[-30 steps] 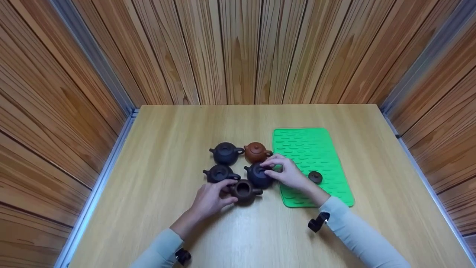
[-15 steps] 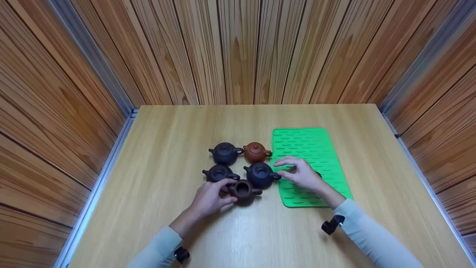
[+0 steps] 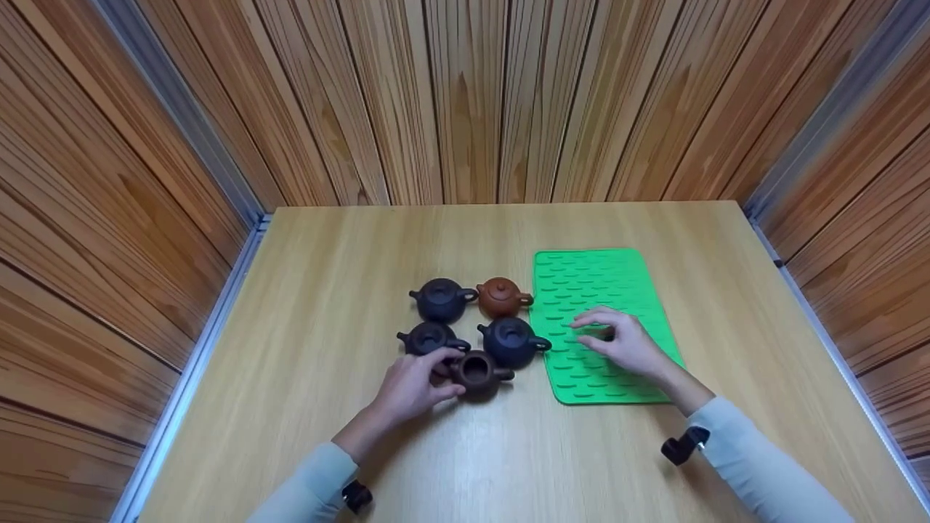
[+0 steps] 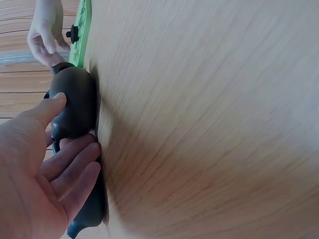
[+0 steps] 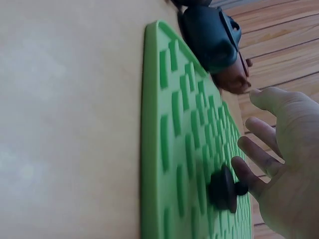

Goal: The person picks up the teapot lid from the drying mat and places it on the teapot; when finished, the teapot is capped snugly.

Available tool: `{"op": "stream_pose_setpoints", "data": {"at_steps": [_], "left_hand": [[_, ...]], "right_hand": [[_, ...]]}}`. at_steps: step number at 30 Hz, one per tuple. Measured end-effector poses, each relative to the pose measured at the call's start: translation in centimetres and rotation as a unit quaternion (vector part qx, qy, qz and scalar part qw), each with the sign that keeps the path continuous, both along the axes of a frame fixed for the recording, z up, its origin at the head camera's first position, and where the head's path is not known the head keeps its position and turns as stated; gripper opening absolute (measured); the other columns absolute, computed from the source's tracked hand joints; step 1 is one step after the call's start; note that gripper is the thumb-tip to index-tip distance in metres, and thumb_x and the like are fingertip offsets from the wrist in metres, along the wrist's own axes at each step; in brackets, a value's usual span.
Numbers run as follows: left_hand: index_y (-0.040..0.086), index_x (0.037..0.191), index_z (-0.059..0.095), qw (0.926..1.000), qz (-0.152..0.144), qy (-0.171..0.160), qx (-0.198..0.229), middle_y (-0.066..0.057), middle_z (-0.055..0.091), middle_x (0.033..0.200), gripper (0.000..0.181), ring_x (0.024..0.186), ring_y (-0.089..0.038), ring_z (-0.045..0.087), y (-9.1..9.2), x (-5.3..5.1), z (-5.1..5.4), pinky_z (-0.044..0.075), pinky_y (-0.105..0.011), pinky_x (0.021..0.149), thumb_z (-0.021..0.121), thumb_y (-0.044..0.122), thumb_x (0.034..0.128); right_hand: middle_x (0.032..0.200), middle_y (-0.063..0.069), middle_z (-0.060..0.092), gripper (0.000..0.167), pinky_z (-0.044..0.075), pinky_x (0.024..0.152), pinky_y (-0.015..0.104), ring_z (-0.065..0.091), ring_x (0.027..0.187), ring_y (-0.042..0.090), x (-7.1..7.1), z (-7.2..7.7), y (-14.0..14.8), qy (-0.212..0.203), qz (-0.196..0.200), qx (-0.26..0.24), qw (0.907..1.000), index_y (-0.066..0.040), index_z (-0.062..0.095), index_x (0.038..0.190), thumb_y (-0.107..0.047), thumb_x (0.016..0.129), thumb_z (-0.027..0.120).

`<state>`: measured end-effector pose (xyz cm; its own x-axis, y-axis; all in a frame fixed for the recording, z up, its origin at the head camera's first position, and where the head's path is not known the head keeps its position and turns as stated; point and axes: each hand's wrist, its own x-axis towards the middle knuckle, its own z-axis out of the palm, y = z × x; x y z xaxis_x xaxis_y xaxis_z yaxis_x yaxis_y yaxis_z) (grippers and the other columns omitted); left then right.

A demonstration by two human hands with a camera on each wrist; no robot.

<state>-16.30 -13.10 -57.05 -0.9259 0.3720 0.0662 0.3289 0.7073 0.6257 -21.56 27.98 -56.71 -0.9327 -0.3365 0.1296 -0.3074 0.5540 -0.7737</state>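
Note:
My left hand (image 3: 414,388) grips a small dark brown teapot (image 3: 476,372) at its spout side, thumb and fingers on either side. The pot has no lid, and its round mouth faces up. In the left wrist view the thumb lies against the body of this teapot (image 4: 76,102). Over the green mat (image 3: 574,378) hovers my right hand (image 3: 626,345), fingers parted and holding nothing. A dark round lid (image 5: 224,189) with a knob lies on the mat close to those fingers; the hand hides it in the head view.
Around the brown pot stand a black teapot with its lid on (image 3: 511,343), a smaller dark teapot (image 3: 427,338), another black teapot (image 3: 442,301) and a reddish-brown teapot (image 3: 500,298). Wood-panelled walls (image 3: 465,102) enclose the table (image 3: 349,254) at the back and sides.
My right hand has left the lid of the black teapot and moved right over the green mat, covering the loose lid. The left hand stays on the brown teapot.

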Motion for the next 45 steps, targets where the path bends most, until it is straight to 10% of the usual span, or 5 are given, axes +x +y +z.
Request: {"op": "stream_pose_setpoints", "data": {"at_steps": [14, 24, 45], "left_hand": [[0.024, 0.139, 0.077, 0.9999, 0.000, -0.013, -0.001, -0.010, 0.086, 0.123, 0.053, 0.090, -0.020, 0.068, 0.0, -0.1, -0.1, 0.056, -0.042, 0.083, 0.096, 0.035, 0.0914], [0.024, 0.140, 0.077, 0.9999, -0.004, -0.010, -0.001, -0.009, 0.086, 0.122, 0.052, 0.092, -0.019, 0.071, 0.0, 0.0, -0.2, 0.057, -0.040, 0.083, 0.095, 0.035, 0.0924], [0.023, 0.139, 0.077, 0.9999, -0.005, -0.012, 0.003, -0.007, 0.086, 0.111, 0.052, 0.091, -0.019, 0.076, -0.1, -0.1, -0.2, 0.058, -0.040, 0.080, 0.095, 0.034, 0.0919]], "right_hand": [[0.134, 0.018, 0.075, 0.027, 0.043, 0.107, 0.002, 0.057, 0.123, -0.008, 1.0, -0.5, 3.7, -0.013, -0.039, -0.003, 0.9992, -0.004, 0.083, 0.127, -0.005, 0.100, 0.084], [0.130, 0.015, 0.073, 0.029, 0.049, 0.092, 0.026, 0.055, 0.115, -0.008, 0.9, -1.0, 5.1, -0.003, -0.049, 0.016, 0.9986, -0.005, 0.083, 0.127, -0.005, 0.098, 0.086], [0.115, 0.020, 0.074, 0.018, 0.051, 0.083, 0.020, 0.062, 0.097, 0.007, -0.1, -1.3, 7.4, -0.048, 0.030, -0.038, 0.9976, 0.000, 0.084, 0.118, 0.000, 0.099, 0.082]]}}
